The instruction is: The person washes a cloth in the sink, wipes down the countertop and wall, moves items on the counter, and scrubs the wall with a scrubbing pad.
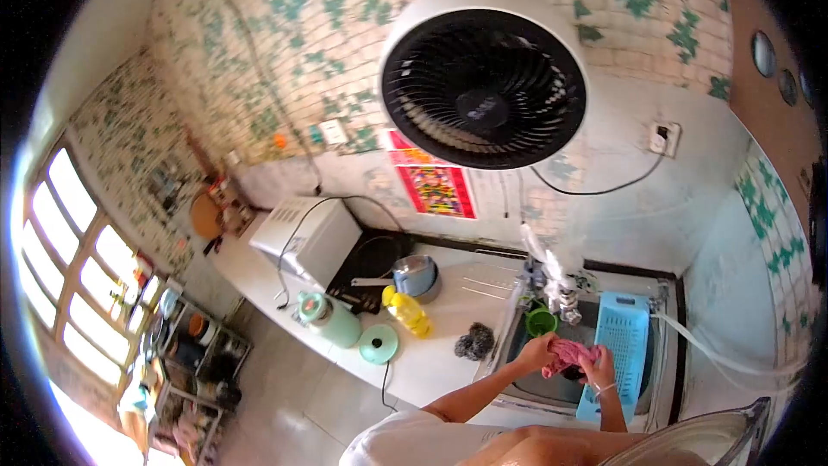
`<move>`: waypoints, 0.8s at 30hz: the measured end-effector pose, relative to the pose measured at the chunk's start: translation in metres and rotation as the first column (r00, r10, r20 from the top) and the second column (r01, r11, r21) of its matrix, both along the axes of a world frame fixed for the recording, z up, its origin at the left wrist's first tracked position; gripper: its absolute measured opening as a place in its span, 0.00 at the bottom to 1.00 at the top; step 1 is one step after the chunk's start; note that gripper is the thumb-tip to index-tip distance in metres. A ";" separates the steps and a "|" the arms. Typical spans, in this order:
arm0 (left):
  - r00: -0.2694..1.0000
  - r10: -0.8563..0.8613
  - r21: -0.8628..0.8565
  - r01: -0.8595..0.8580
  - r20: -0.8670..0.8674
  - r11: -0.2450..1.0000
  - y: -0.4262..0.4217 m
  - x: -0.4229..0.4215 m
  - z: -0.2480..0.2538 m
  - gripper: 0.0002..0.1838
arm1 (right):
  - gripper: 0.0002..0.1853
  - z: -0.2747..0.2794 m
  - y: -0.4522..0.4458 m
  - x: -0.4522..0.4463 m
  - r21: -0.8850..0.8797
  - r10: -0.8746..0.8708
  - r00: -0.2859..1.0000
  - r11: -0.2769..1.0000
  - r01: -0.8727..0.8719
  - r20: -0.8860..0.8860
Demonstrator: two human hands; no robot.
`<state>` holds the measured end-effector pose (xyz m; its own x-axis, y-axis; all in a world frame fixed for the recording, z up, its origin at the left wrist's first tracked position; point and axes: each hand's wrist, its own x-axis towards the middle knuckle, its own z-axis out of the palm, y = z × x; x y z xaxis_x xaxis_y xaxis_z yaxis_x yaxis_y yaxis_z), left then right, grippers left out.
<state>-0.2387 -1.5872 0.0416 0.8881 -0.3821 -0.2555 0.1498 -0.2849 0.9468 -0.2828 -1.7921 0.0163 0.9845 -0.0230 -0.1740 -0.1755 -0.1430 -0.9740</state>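
A bunched pink cloth (569, 354) is held over the sink (526, 388), stretched between both hands. My left hand (538, 352) is closed around its left end. At the other end, my right hand (599, 369) grips the cloth, with a bracelet on the wrist. Just behind the left hand is a green cup (542, 322) near the tap (565, 293). A blue plastic basket (623, 332) lies across the sink's right side, close to the right hand. Part of the sink is hidden by the hands and cloth.
Left of the sink, dark scrubbing pads (474, 342), a yellow bottle (408, 314), a mint flask (329, 319), its round lid (378, 343) and a blue pot (415, 276) stand on the counter (440, 371). A large fan (483, 78) hangs overhead. A pale hose (711, 349) runs at right.
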 end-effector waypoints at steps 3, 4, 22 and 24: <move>0.973 -0.052 0.197 0.007 0.225 0.980 -0.005 -0.004 0.006 0.19 | 0.42 -0.006 0.000 -0.008 -0.309 0.187 0.969 0.942 -0.130 0.163; 0.974 -0.018 0.195 -0.026 0.224 0.981 -0.012 -0.007 0.002 0.19 | 0.47 -0.008 0.001 -0.013 -0.220 0.278 0.924 0.950 -0.223 0.262; 0.825 -0.327 -0.762 -0.179 -0.461 0.622 -0.012 -0.057 0.011 0.16 | 0.14 0.105 0.034 0.021 -0.552 0.577 0.349 0.815 -0.178 0.739; 0.950 -0.279 -0.737 0.088 -0.140 0.670 -0.017 -0.062 0.017 0.24 | 0.12 0.113 0.032 0.028 -0.690 0.705 0.086 0.707 -0.156 0.704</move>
<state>-0.3006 -1.6042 0.0581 0.7338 -0.6792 -0.0112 0.4003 0.4191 0.8149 -0.2550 -1.7604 0.1295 0.2590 0.6870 0.6789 0.9658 -0.1757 -0.1906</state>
